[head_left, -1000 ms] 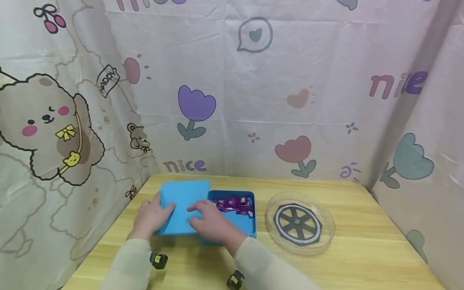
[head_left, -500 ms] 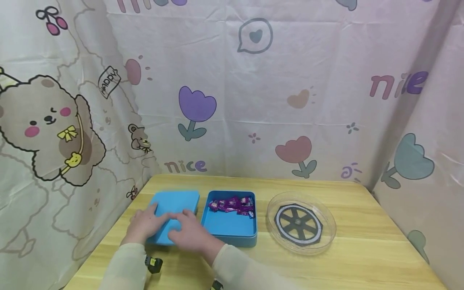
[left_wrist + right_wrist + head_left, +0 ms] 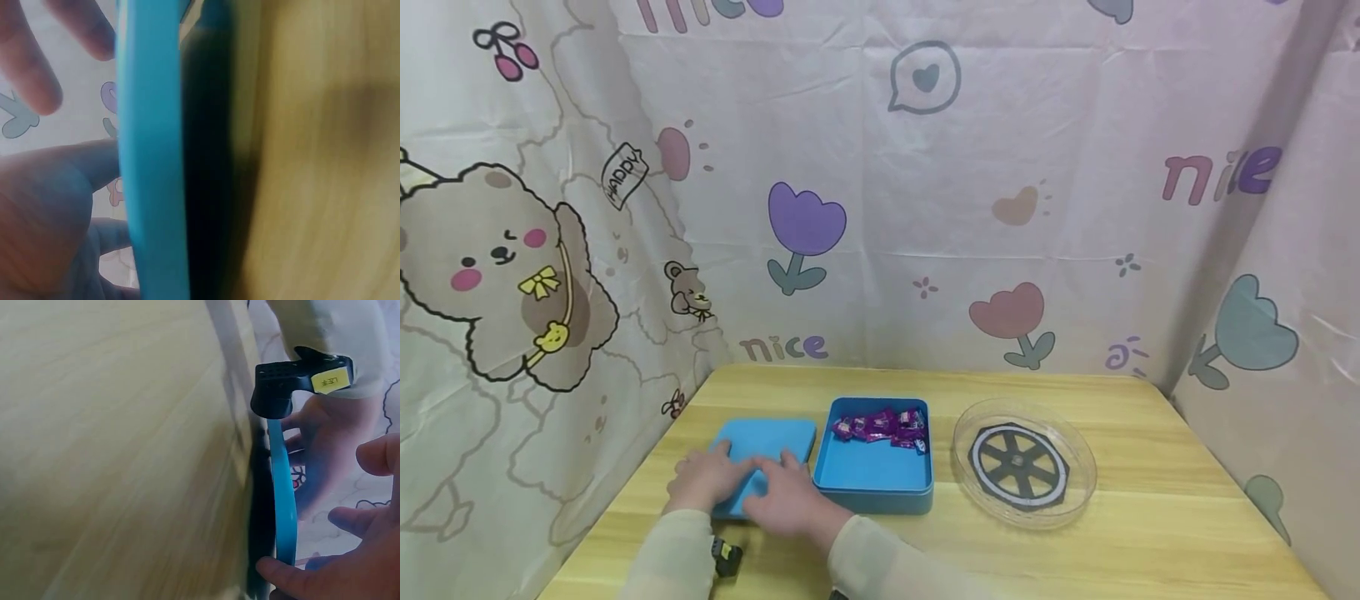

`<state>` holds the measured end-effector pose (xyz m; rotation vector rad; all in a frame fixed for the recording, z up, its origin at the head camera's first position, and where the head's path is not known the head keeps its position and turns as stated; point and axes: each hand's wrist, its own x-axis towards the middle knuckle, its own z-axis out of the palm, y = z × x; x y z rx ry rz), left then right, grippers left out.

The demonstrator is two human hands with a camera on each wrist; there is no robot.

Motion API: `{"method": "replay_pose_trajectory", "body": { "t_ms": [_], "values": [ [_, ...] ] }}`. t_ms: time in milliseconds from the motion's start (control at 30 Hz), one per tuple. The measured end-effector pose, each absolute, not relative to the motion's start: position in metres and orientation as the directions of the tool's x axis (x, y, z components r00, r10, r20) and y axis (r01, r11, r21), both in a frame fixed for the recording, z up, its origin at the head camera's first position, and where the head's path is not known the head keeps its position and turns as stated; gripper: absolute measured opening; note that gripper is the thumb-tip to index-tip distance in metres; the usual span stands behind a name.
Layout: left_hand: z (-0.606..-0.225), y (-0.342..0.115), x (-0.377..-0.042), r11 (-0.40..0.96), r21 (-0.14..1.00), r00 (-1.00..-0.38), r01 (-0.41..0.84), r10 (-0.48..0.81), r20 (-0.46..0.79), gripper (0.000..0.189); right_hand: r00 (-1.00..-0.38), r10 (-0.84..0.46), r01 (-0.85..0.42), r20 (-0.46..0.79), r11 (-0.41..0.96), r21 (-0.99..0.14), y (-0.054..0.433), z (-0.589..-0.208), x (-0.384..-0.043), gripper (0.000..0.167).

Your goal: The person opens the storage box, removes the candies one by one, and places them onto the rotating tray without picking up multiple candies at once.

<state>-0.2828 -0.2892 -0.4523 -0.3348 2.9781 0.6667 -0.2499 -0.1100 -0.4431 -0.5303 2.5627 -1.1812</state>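
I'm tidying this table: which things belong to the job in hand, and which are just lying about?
Seemingly in the job:
blue lid, under left hand and right hand
blue box, open beside it
purple sweets inside

Apparently lying about:
clear dish, untouched, right of box

A shallow, round transparent dish (image 3: 1081,477), a dark six-spoked wheel shape (image 3: 1017,460) with a white ring showing within its rim, sits at right on a yellow wood-grain table (image 3: 1165,483) before an off-white cloth backdrop (image 3: 1067,108) printed with a purple tulip (image 3: 807,220), a red tulip (image 3: 1009,310) and a winking beige bear (image 3: 501,242).
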Motion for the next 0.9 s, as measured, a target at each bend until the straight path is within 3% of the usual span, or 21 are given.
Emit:
{"method": "replay_pose_trajectory", "body": {
  "t_ms": [900],
  "values": [
    [-0.461, -0.2808, -0.2828, 0.909, 0.353, -0.975, -0.223, -0.205, -0.087, 0.095, -0.906, -0.401, -0.201, -0.134, 0.687, -0.699, -0.1092, -0.4516, -0.2458, 0.063]
  ]
}}
